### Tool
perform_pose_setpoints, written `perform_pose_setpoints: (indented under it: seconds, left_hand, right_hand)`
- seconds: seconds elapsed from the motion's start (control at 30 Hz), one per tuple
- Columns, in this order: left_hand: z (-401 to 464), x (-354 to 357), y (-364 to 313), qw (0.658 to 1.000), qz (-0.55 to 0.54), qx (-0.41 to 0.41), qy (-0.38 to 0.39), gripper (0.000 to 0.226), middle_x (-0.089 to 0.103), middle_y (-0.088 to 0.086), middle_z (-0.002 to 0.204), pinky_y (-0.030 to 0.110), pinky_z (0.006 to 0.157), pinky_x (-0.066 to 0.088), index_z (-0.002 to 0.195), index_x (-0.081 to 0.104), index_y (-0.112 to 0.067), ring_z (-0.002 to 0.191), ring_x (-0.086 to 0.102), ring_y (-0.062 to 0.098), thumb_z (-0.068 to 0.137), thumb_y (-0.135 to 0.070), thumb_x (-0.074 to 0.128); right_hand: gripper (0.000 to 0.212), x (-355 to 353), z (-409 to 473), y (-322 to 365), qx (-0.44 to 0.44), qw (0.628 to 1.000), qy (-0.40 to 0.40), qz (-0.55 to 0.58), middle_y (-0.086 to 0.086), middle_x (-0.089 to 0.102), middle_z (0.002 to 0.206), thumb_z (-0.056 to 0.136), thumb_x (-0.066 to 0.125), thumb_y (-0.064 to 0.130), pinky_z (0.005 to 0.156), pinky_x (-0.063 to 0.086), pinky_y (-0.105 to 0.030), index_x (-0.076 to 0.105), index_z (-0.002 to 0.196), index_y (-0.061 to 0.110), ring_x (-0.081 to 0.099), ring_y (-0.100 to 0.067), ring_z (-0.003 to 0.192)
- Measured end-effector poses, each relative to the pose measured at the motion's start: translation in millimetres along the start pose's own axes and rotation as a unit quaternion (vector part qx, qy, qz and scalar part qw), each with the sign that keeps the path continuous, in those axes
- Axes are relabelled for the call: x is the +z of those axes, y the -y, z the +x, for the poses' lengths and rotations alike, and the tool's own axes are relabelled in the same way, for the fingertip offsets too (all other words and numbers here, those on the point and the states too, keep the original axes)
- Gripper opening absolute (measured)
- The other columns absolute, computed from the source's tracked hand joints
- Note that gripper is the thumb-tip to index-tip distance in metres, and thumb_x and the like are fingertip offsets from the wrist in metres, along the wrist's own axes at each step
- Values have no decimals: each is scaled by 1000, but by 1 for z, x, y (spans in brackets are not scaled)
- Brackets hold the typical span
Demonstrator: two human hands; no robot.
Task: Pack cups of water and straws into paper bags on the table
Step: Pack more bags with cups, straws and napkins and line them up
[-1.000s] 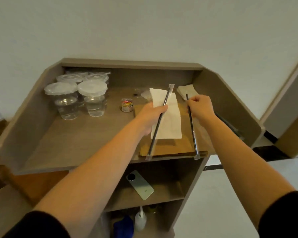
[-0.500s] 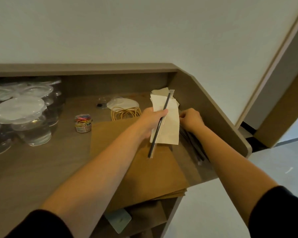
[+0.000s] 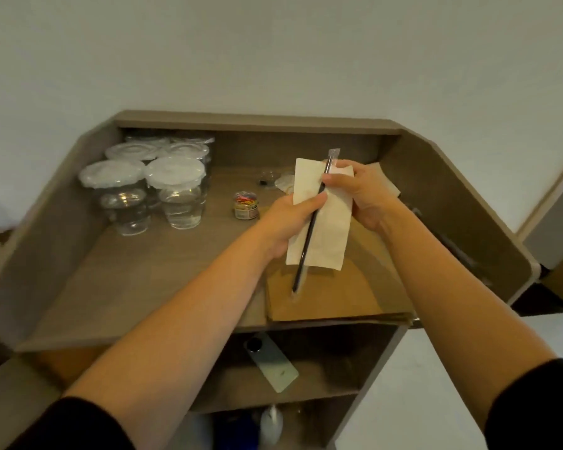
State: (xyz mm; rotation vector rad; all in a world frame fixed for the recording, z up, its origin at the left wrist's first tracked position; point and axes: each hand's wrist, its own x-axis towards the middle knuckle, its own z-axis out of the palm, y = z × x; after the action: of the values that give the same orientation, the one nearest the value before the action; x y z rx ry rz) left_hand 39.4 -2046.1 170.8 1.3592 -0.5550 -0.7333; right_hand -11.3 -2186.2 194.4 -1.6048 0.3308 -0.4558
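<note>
The left hand (image 3: 290, 219) and right hand (image 3: 361, 193) both pinch a wrapped straw (image 3: 312, 222) against a napkin (image 3: 325, 228), above the paper bags (image 3: 332, 297) at the desk's (image 3: 143, 280) front right edge; cups (image 3: 150, 193) wait back left; seemingly the straw-gathering step; next, a bag needs opening.

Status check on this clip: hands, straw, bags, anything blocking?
Left hand and right hand both grip napkin with wrapped straw. Paper bags lie flat beneath, unopened. Lidded water cups stand far left, untouched. Nothing blocking.

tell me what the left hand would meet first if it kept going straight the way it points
Probably the right hand, just beyond the napkin and straw that the left hand holds; depth is unclear.
</note>
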Motion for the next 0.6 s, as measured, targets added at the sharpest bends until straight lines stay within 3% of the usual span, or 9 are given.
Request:
perform_pose_setpoints:
  seconds: [0.07, 0.17, 0.37, 0.47, 0.6]
  left_hand:
    - [-38, -27, 1, 1000, -7, 1, -18, 13, 74, -6, 74, 23, 51, 55, 96, 63, -19, 69, 71, 10, 91, -30, 59]
    - [-101, -72, 7, 999, -14, 3, -52, 10, 74, -4, 78, 25, 53, 55, 97, 63, -19, 73, 71, 12, 91, -26, 59]
    - [-231, -175, 40, 990, -5, -28, -139, 20, 70, 0, 101, 33, 77, 54, 105, 60, -21, 95, 66, 16, 87, -13, 64]
    - [-286, -218, 58, 977, 8, -53, -207, 23, 66, 7, 113, 40, 94, 48, 110, 61, -15, 107, 61, 23, 87, -15, 64]
    - [-337, -271, 77, 955, 54, -70, -284, 37, 65, 7, 116, 39, 101, 44, 118, 60, -9, 110, 59, 21, 85, -23, 68]
  right_hand:
    - [33, 38, -22, 6, -9, 999, 34, -1, -4, 62, 108, 83, 68, 13, 77, 57, -34, 56, 113, 21, 62, -21, 97]
    - [26, 103, -60, 10, -29, 994, 101, 9, 0, 68, 95, 80, 68, 5, 68, 57, -27, 61, 100, 20, 66, -15, 87]
    - [22, 238, -132, -3, -54, 970, 229, -59, 4, 68, 80, 75, 72, 0, 65, 55, -23, 63, 84, 19, 66, -9, 76]
    - [17, 302, -161, -15, -63, 955, 273, -101, 2, 62, 77, 76, 72, 1, 56, 50, -17, 60, 78, 13, 60, -8, 68]
    - [15, 375, -184, -32, -100, 931, 314, -155, -2, 54, 79, 79, 69, 6, 62, 45, -24, 54, 77, 8, 51, -15, 72]
